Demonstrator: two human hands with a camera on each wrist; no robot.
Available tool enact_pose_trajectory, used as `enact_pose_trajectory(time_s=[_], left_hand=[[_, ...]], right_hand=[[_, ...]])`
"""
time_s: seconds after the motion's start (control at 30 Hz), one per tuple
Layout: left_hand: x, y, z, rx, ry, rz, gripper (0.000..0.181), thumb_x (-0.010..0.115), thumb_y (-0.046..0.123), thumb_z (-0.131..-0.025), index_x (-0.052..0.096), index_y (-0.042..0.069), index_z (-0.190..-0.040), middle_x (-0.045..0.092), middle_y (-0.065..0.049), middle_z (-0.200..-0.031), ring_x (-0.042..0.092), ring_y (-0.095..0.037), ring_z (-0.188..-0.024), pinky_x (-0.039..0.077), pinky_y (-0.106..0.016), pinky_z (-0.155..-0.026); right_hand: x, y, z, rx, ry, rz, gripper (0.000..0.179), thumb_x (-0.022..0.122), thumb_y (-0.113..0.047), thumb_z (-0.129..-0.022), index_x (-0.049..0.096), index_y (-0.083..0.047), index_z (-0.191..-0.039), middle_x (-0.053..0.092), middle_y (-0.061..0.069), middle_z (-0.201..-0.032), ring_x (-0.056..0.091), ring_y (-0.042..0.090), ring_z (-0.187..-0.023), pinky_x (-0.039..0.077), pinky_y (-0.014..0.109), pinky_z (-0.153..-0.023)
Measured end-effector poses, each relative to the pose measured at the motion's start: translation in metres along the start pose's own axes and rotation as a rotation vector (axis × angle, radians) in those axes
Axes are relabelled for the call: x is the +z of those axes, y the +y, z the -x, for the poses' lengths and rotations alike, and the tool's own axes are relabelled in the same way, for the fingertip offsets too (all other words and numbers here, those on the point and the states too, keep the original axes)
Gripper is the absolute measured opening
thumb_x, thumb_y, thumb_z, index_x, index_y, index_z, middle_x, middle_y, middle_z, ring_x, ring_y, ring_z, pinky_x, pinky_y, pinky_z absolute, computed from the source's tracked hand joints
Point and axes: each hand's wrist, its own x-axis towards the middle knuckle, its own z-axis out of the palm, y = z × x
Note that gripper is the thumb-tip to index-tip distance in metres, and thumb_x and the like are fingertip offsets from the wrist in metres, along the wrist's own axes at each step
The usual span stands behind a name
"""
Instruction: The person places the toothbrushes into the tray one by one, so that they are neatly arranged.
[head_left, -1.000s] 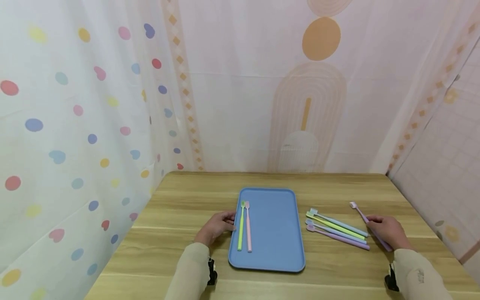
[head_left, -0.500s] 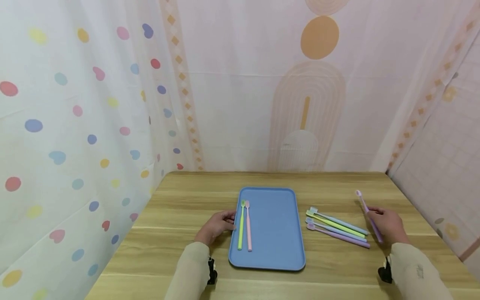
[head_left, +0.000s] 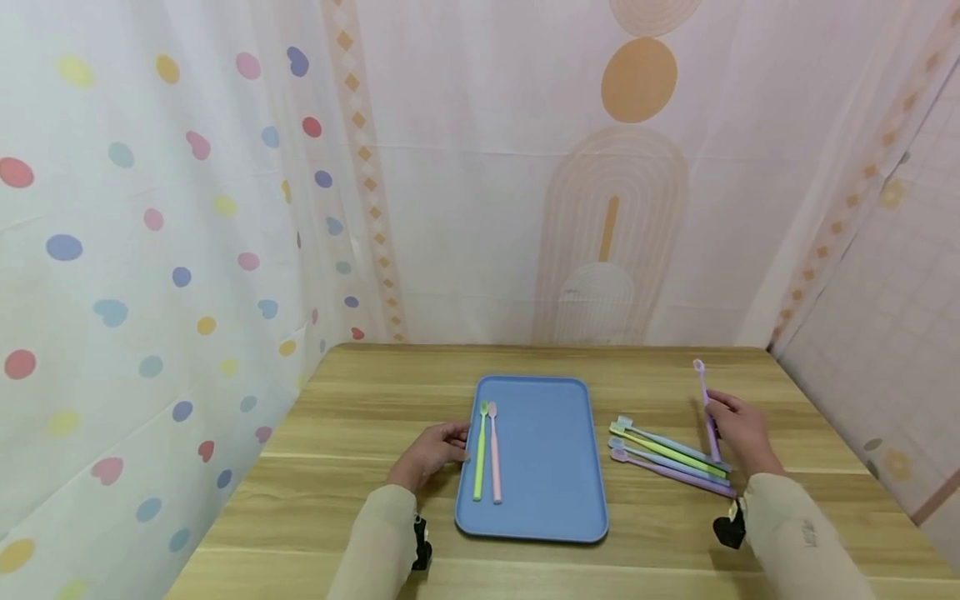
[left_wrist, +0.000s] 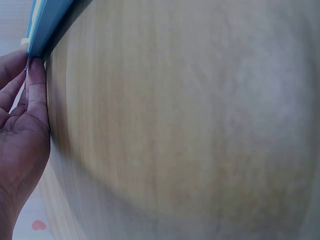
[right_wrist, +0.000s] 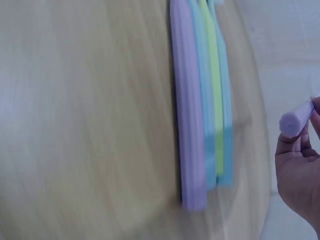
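My right hand (head_left: 742, 429) pinches a purple toothbrush (head_left: 703, 387) over the table, its head pointing up and away. The end of its handle shows between thumb and fingers in the right wrist view. On the left, my left hand (head_left: 431, 454) holds the left rim of a blue tray (head_left: 551, 475), thumb and fingers at its edge in the left wrist view. A green toothbrush (head_left: 480, 458) and a pink toothbrush (head_left: 495, 458) lie side by side in the tray's left part, heads away from me.
Right of the tray, several toothbrushes lie in a slanted row on the wooden table (head_left: 360, 392): a purple one (right_wrist: 189, 110), two light blue ones and a yellow-green one (right_wrist: 218, 100). Patterned curtains (head_left: 465, 208) hang behind the table and along its sides.
My right hand has lifted the purple toothbrush from the table and moved it left and away from me, toward the row. The left hand stays at the tray.
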Motion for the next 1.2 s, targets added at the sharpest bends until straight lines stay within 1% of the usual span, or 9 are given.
enact_pose_trajectory(time_s=[0.17, 0.3, 0.43, 0.5, 0.67, 0.8, 0.9, 1.1, 1.2], left_hand=[[0.000, 0.000, 0.001, 0.005, 0.002, 0.008, 0.055, 0.065, -0.016, -0.082, 0.056, -0.006, -0.136, 0.061, -0.014, -0.113, 0.056, -0.025, -0.100, 0.052, -0.034, -0.086], [0.000, 0.000, 0.001, 0.009, 0.006, 0.006, 0.055, 0.065, -0.016, -0.082, 0.056, -0.007, -0.135, 0.062, -0.014, -0.113, 0.056, -0.025, -0.100, 0.051, -0.035, -0.087], [-0.001, 0.001, -0.001, 0.010, 0.008, 0.007, 0.054, 0.065, -0.016, -0.082, 0.055, -0.008, -0.135, 0.062, -0.014, -0.113, 0.056, -0.025, -0.100, 0.051, -0.035, -0.087], [0.000, 0.001, 0.000, 0.007, 0.007, 0.009, 0.054, 0.065, -0.016, -0.083, 0.055, -0.008, -0.135, 0.062, -0.014, -0.113, 0.056, -0.025, -0.100, 0.051, -0.034, -0.087], [0.000, 0.002, 0.001, 0.010, 0.001, 0.011, 0.054, 0.065, -0.016, -0.083, 0.054, -0.008, -0.136, 0.061, -0.016, -0.114, 0.056, -0.026, -0.101, 0.051, -0.033, -0.087], [0.000, 0.002, 0.000, 0.011, 0.003, 0.008, 0.054, 0.065, -0.015, -0.083, 0.054, -0.009, -0.136, 0.061, -0.017, -0.114, 0.055, -0.026, -0.101, 0.051, -0.034, -0.087], [0.000, 0.002, 0.000, -0.003, 0.009, 0.014, 0.054, 0.065, -0.016, -0.083, 0.055, -0.008, -0.135, 0.061, -0.015, -0.114, 0.055, -0.026, -0.101, 0.050, -0.034, -0.088], [0.001, 0.000, -0.001, -0.004, 0.018, 0.014, 0.053, 0.065, -0.016, -0.083, 0.056, -0.008, -0.134, 0.061, -0.014, -0.113, 0.056, -0.025, -0.101, 0.051, -0.034, -0.088], [0.001, -0.001, -0.001, -0.006, 0.021, 0.014, 0.053, 0.065, -0.016, -0.083, 0.056, -0.007, -0.135, 0.061, -0.014, -0.113, 0.056, -0.025, -0.101, 0.051, -0.034, -0.087]], right_hand=[[0.015, -0.012, -0.002, 0.036, -0.013, -0.103, 0.053, 0.048, -0.016, -0.099, 0.041, 0.005, -0.147, 0.065, 0.010, -0.107, 0.056, 0.000, -0.072, 0.051, 0.019, -0.065], [0.029, -0.020, -0.001, 0.048, -0.050, -0.199, 0.054, 0.051, -0.013, -0.099, 0.040, 0.006, -0.148, 0.064, 0.007, -0.103, 0.057, 0.000, -0.074, 0.051, 0.019, -0.068], [0.042, -0.027, 0.003, 0.067, -0.093, -0.248, 0.054, 0.053, -0.012, -0.099, 0.040, 0.005, -0.148, 0.063, 0.007, -0.107, 0.057, 0.000, -0.077, 0.051, 0.018, -0.070], [0.049, -0.029, 0.005, 0.078, -0.109, -0.262, 0.053, 0.053, -0.013, -0.099, 0.041, 0.005, -0.148, 0.064, 0.004, -0.106, 0.057, 0.001, -0.078, 0.051, 0.019, -0.070], [0.071, -0.033, 0.007, 0.089, -0.112, -0.327, 0.050, 0.053, -0.010, -0.098, 0.044, 0.009, -0.144, 0.064, -0.002, -0.093, 0.056, 0.002, -0.077, 0.049, 0.018, -0.068], [0.091, -0.037, 0.009, 0.097, -0.121, -0.355, 0.046, 0.052, -0.009, -0.099, 0.047, 0.010, -0.141, 0.065, 0.006, -0.100, 0.056, 0.004, -0.078, 0.050, 0.018, -0.067], [0.104, -0.042, 0.012, 0.092, -0.136, -0.375, 0.045, 0.052, -0.008, -0.099, 0.048, 0.012, -0.138, 0.064, 0.011, -0.103, 0.056, 0.006, -0.077, 0.050, 0.019, -0.067], [0.128, -0.047, 0.018, 0.091, -0.119, -0.378, 0.041, 0.054, -0.007, -0.097, 0.053, 0.011, -0.135, 0.066, 0.011, -0.099, 0.057, 0.008, -0.077, 0.049, 0.020, -0.067], [0.139, -0.047, 0.021, 0.099, -0.117, -0.359, 0.041, 0.054, -0.008, -0.097, 0.055, 0.010, -0.134, 0.066, 0.015, -0.103, 0.057, 0.010, -0.078, 0.049, 0.021, -0.067]])
